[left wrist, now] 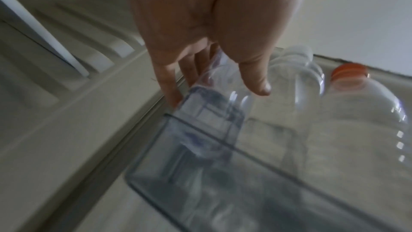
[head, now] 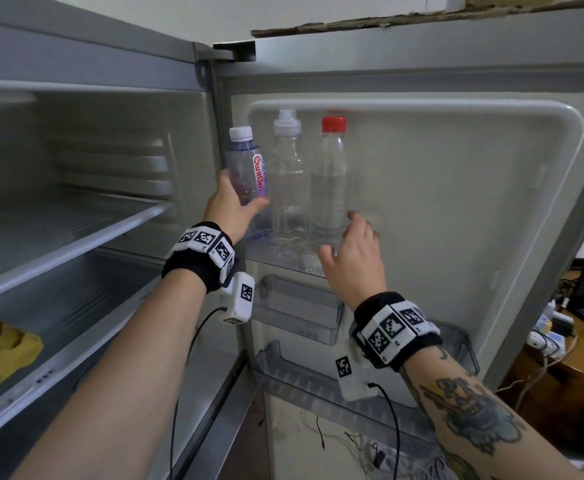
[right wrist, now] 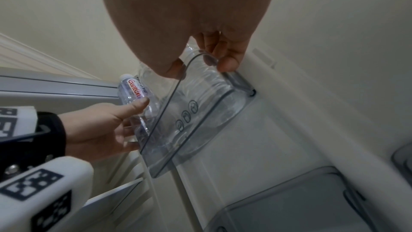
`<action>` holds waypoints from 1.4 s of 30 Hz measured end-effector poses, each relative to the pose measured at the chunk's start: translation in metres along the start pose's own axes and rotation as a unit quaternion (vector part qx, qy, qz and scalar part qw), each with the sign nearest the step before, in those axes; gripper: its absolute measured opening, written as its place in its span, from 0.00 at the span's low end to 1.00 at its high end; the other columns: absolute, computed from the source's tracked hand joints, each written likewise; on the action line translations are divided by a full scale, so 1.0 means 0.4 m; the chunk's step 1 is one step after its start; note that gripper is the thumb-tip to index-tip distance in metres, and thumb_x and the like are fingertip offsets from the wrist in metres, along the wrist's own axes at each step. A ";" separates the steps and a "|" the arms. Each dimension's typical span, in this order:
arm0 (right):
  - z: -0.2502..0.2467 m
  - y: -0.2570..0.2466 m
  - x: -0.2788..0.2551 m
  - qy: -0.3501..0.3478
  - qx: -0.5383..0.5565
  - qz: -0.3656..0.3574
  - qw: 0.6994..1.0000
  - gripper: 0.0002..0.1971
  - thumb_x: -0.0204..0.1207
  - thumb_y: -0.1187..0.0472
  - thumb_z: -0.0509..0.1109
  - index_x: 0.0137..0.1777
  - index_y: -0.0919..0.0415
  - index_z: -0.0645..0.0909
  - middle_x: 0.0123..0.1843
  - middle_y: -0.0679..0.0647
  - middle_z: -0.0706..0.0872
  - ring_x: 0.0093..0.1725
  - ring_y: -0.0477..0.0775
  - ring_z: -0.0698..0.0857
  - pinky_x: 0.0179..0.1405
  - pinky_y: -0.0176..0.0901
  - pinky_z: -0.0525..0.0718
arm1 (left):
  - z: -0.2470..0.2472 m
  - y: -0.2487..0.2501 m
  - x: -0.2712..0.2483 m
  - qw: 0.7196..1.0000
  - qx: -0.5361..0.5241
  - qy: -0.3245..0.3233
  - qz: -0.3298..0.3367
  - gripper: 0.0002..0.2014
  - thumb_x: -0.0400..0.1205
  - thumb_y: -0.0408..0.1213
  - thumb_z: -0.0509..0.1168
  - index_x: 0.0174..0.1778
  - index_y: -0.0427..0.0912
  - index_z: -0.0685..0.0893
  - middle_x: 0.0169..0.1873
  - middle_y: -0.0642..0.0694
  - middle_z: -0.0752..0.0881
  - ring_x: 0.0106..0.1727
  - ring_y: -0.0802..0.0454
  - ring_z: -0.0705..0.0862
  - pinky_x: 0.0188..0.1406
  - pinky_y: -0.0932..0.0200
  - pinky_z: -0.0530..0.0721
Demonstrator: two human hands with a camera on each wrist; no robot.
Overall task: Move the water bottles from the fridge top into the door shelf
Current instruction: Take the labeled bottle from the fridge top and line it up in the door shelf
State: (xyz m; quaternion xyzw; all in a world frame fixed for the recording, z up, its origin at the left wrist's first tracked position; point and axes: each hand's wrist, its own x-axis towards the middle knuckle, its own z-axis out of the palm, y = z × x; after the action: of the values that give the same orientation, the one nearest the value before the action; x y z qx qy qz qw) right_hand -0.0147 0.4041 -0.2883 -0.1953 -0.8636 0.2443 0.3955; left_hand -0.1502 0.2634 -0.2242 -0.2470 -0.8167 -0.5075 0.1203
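Three clear bottles stand in the top door shelf [head: 283, 262] [right wrist: 185, 117] [left wrist: 223, 183]. My left hand [head: 235, 206] [left wrist: 214, 94] [right wrist: 100, 124] grips the white-capped Ganten bottle [head: 249, 168] [left wrist: 214, 112] [right wrist: 131, 91] at the shelf's left end, thumb on its label, base behind the shelf wall. Beside it is a sport-cap bottle [head: 288, 174] [left wrist: 296, 80], then a red-capped bottle [head: 330, 178] [left wrist: 356, 103] [right wrist: 207, 84]. My right hand [head: 352, 244] [right wrist: 200, 66] hovers at the shelf's right end with loosely curved fingers, its thumb outside the shelf wall, holding nothing.
Two more clear door shelves [head: 301, 317] [head: 318, 382] hang below. Left is the fridge interior with glass shelves [head: 75, 230] and yellow items [head: 3, 351]. Torn cardboard [head: 387, 20] lies on the fridge top. A desk with cables [head: 560, 341] stands behind the door.
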 end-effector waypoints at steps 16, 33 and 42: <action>0.013 -0.006 -0.007 0.021 0.006 0.010 1.000 0.33 0.71 0.64 0.63 0.78 0.68 0.62 0.66 0.63 0.77 0.66 0.62 0.73 0.62 0.48 0.73 | -0.026 -0.028 0.019 0.994 0.081 -0.064 0.025 0.37 0.74 0.47 0.75 0.75 0.46 0.64 0.65 0.44 0.84 0.61 0.46 0.85 0.56 0.60 0.77; 0.012 -0.002 -0.003 0.025 0.009 0.010 1.000 0.33 0.72 0.64 0.63 0.78 0.67 0.61 0.67 0.62 0.77 0.68 0.61 0.72 0.62 0.49 0.74 | -0.009 -0.026 0.015 0.995 0.093 -0.033 0.013 0.39 0.72 0.49 0.77 0.73 0.42 0.65 0.60 0.45 0.86 0.58 0.44 0.85 0.56 0.59 0.78; 0.013 -0.008 -0.011 0.026 0.027 0.004 0.999 0.33 0.71 0.64 0.64 0.77 0.69 0.63 0.66 0.64 0.77 0.66 0.64 0.73 0.62 0.52 0.74 | -0.019 -0.042 0.015 0.996 0.071 -0.059 0.019 0.37 0.72 0.48 0.77 0.72 0.47 0.65 0.49 0.55 0.82 0.49 0.52 0.83 0.53 0.61 0.77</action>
State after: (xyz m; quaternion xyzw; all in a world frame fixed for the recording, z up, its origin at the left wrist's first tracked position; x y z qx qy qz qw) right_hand -0.0163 0.3978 -0.2922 -0.1948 -0.8450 0.2640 0.4222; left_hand -0.1645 0.2523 -0.2308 -0.2825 -0.8512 -0.4310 0.0990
